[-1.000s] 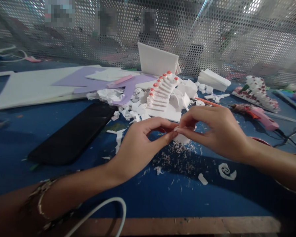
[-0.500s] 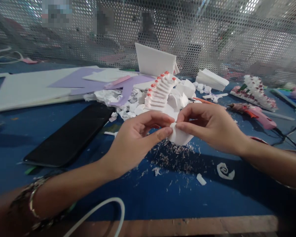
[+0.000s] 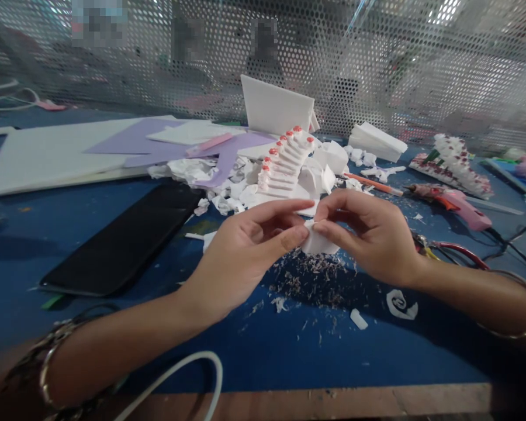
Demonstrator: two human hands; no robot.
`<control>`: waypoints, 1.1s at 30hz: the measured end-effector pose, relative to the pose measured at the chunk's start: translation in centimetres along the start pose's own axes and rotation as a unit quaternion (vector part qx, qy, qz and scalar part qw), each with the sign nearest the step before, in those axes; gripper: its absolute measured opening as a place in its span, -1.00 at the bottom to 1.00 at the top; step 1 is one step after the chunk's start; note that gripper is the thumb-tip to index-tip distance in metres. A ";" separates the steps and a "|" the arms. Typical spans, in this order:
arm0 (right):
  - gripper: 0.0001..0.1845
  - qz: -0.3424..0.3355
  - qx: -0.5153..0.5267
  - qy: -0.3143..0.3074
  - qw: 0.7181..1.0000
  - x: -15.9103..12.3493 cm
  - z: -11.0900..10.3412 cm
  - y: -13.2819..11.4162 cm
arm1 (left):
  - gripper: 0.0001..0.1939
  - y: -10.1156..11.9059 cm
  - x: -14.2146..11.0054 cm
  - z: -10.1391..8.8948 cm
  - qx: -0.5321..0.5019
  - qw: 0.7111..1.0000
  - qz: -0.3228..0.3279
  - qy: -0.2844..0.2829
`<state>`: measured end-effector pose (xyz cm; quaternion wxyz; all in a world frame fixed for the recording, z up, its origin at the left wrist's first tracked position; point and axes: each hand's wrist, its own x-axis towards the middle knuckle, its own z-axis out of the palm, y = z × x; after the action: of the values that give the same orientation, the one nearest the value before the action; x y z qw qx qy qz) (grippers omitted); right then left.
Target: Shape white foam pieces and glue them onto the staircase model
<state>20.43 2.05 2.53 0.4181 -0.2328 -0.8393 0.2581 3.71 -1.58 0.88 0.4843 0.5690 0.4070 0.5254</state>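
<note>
My left hand (image 3: 245,251) and my right hand (image 3: 370,234) meet above the blue table (image 3: 254,345), both pinching one small white paper piece (image 3: 318,242) between thumb and fingers. The left index finger stretches out over the piece. Just behind the hands stands a white stepped paper model (image 3: 284,166) with red dots along its edge, ringed by torn white scraps (image 3: 228,199). Fine shavings (image 3: 311,278) lie on the table under the hands.
A black phone (image 3: 123,240) lies at the left. White and purple sheets (image 3: 92,149) lie behind it. A pink glue gun (image 3: 460,207), red-handled scissors (image 3: 456,251) and a second decorated model (image 3: 453,164) are at the right. A paper curl (image 3: 401,304) and a white cable (image 3: 188,374) lie near me. Perforated screen behind.
Both hands stayed together on the white piece, turning it slightly. My right arm has drawn back, uncovering the scissors and a bangle on the wrist. The left index finger has straightened.
</note>
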 end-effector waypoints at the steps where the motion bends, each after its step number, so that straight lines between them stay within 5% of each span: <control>1: -0.92 -0.002 -0.004 0.001 1.000 0.0 0.0 0.0 | -0.76 0.2 -0.1 0.0 0.005 1.000 -0.003 0.003; 8: -0.94 -0.018 -0.016 0.001 1.000 -0.3 0.0 -0.4 | -0.96 0.8 -0.2 -0.1 0.018 0.999 0.028 -0.004; 16: -0.95 -0.089 -0.054 0.000 0.995 -0.2 -0.2 0.2 | -0.91 0.4 -0.6 0.1 0.031 1.000 -0.002 0.005; 33: -0.89 -0.085 -0.041 -0.020 0.995 -0.2 -0.4 0.2 | -0.94 0.7 -0.4 0.1 0.051 0.998 0.019 -0.014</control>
<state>20.92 2.17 2.57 0.4122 -0.1722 -0.8739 0.1915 3.71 -2.08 1.54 0.4501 0.6078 0.4155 0.5054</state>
